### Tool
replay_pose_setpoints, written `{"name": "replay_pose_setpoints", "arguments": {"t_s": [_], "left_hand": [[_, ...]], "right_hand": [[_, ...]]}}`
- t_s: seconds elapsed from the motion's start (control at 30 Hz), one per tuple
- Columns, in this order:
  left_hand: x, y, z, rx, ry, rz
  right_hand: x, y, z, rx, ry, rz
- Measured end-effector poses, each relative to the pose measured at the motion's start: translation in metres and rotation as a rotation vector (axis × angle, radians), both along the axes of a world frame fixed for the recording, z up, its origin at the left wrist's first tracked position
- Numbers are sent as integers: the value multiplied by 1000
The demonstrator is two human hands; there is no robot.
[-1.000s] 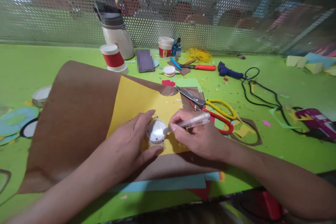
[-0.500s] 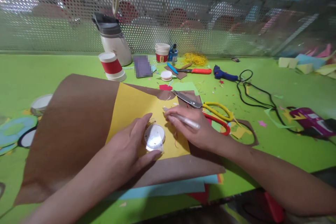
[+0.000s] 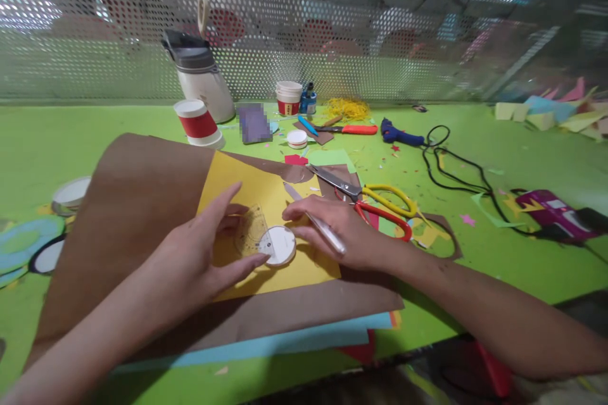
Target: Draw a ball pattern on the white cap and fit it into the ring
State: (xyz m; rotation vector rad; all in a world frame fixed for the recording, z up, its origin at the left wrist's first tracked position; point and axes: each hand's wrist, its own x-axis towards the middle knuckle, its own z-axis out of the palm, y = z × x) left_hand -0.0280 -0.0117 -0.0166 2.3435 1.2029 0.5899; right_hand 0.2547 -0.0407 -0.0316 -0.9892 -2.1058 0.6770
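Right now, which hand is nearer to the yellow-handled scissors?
Right. The right hand, holding a pen, lies just beside the yellow-handled scissors. The left hand rests further away on the yellow paper, by the white round disc.

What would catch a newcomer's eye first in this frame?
Both hands meet mid-table on a yellow sheet: the left hand touches a round white disc, the right hand holds a pen. Right of them lie scissors with yellow and red handles.

Yellow sheet [image 3: 247, 193] on brown paper [image 3: 133, 202]; green table [image 3: 522, 259]; perhaps white disc [image 3: 280, 245].
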Motion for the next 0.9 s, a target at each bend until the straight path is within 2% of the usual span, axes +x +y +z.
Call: {"name": "replay_pose_setpoints", "arguments": {"t_s": [0.13, 0.23, 0.43, 0.53, 0.67, 0.9], "left_hand": [[0, 7, 0, -100, -54, 35], [2, 9, 0, -167, -80, 38], [7, 7, 3, -190, -82, 41], [12, 1, 2, -133, -16, 40], [18, -11, -2, -22, 70, 35], [16, -22, -14, 221, 86, -83]], "right_hand": [[-4, 1, 0, -53, -137, 98], [-11, 2, -5, -77, -153, 89], [-17, 2, -15, 75, -114, -9], [-18, -1, -18, 106, -164, -47], [-21, -6, -15, 60, -245, -109], [-2, -7, 13, -32, -314, -44]]}}
